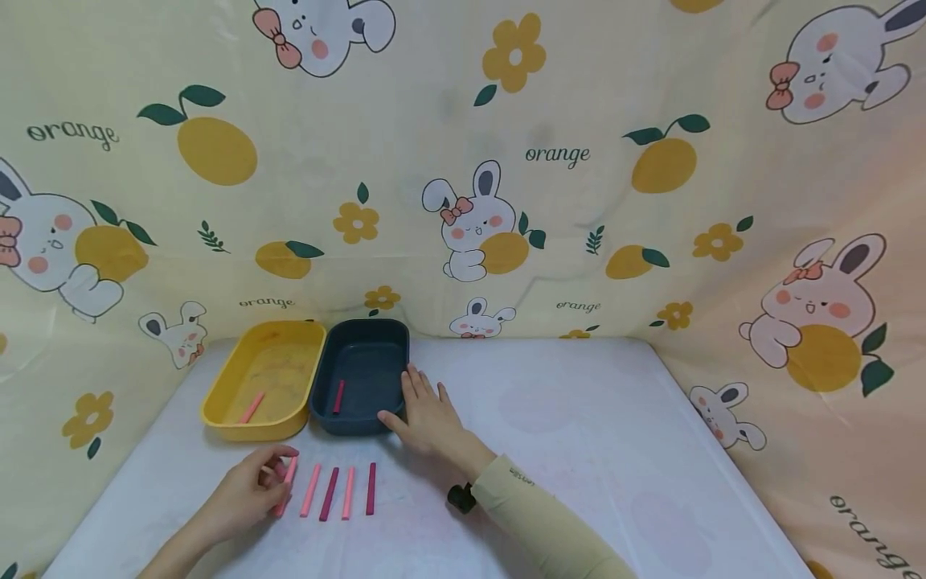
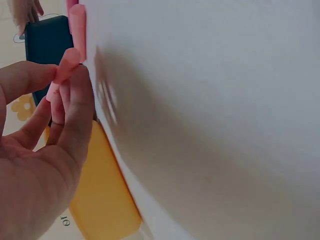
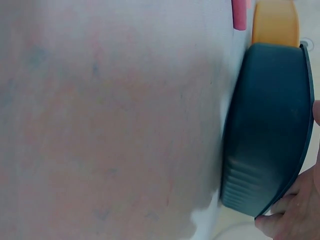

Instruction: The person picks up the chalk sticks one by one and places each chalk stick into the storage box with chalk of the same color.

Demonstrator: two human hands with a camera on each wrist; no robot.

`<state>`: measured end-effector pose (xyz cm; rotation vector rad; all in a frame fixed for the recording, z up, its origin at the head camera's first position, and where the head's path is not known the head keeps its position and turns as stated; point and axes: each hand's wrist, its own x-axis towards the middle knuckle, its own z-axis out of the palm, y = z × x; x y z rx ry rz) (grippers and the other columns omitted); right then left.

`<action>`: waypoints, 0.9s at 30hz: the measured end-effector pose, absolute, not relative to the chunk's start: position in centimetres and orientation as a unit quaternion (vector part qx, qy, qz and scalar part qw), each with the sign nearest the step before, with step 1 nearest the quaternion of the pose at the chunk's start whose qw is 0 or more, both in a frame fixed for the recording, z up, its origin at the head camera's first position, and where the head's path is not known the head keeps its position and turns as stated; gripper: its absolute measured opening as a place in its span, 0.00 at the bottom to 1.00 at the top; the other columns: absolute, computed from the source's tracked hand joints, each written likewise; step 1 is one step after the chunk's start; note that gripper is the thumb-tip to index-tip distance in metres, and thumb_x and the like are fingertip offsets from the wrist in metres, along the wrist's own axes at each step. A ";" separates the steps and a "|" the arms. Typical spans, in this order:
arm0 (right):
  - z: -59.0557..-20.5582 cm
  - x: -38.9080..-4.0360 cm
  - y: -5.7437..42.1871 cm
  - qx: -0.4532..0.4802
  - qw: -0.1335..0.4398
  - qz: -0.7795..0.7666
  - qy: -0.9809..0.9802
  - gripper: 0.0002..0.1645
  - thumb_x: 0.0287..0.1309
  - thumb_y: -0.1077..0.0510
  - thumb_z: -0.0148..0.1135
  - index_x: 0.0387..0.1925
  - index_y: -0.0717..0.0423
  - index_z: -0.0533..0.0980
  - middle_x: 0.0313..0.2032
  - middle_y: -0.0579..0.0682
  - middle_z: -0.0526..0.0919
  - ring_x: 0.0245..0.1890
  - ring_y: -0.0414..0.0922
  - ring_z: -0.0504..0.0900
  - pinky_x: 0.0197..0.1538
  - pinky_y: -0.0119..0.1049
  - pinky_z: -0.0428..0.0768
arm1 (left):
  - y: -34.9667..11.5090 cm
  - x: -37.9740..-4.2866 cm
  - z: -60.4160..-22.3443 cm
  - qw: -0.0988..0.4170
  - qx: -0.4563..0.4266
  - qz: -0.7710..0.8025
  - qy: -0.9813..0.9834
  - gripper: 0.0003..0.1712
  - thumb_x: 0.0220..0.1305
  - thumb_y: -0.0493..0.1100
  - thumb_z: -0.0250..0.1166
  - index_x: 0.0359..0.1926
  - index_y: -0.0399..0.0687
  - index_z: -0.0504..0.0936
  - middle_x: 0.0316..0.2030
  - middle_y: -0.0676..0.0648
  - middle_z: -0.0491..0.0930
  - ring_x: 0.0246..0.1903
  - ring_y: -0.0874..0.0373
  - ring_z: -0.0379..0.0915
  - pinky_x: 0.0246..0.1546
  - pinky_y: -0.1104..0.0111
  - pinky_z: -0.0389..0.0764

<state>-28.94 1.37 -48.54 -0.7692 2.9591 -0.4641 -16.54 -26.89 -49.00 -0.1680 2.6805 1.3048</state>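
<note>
My left hand (image 1: 242, 494) pinches a pink stick (image 1: 289, 474), slim and round like chalk, between thumb and fingers. In the left wrist view that pink stick (image 2: 70, 62) is tilted, its lower part partly hidden by fingers. To its right several sticks lie in a row: a pink stick (image 1: 310, 490), a dark magenta stick (image 1: 329, 494), another pink stick (image 1: 349, 493) and another magenta stick (image 1: 371, 489). With fingers extended, my right hand (image 1: 428, 422) rests against the right side of a dark blue tub (image 1: 358, 426); in the right wrist view, fingertips (image 3: 272, 225) touch its rim.
Left of the blue tub, almost touching it, stands a yellow tub (image 1: 253, 432) with a pink stick (image 1: 251, 408) inside. A magenta stick (image 1: 338, 397) lies in the blue tub. Behind the white table (image 1: 579, 450) hangs a patterned cloth (image 1: 405, 104).
</note>
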 end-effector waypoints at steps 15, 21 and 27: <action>-48.6 -29.0 1.3 -0.246 0.024 -0.152 0.957 0.56 0.73 0.25 0.42 0.83 0.59 0.47 0.83 0.54 0.45 0.82 0.52 0.48 0.79 0.59 0.50 | -26.4 -16.7 -46.4 -0.002 -0.010 0.473 0.881 0.30 0.66 0.31 0.66 0.67 0.35 0.71 0.46 0.40 0.75 0.40 0.51 0.76 0.33 0.70 0.82; -48.6 -29.0 1.4 -0.247 0.026 -0.156 0.956 0.56 0.73 0.25 0.42 0.83 0.59 0.47 0.83 0.54 0.44 0.82 0.52 0.48 0.78 0.60 0.50 | -26.7 -17.7 -45.5 -0.058 0.016 0.483 0.874 0.29 0.67 0.30 0.65 0.68 0.37 0.70 0.48 0.39 0.73 0.42 0.51 0.74 0.36 0.74 0.82; -48.6 -28.9 1.4 -0.250 0.026 -0.159 0.955 0.56 0.73 0.25 0.42 0.82 0.60 0.47 0.83 0.54 0.44 0.82 0.52 0.48 0.78 0.60 0.50 | -27.8 -18.9 -44.9 -0.130 0.056 0.470 0.871 0.27 0.68 0.30 0.65 0.67 0.37 0.72 0.49 0.39 0.75 0.41 0.60 0.74 0.38 0.76 0.82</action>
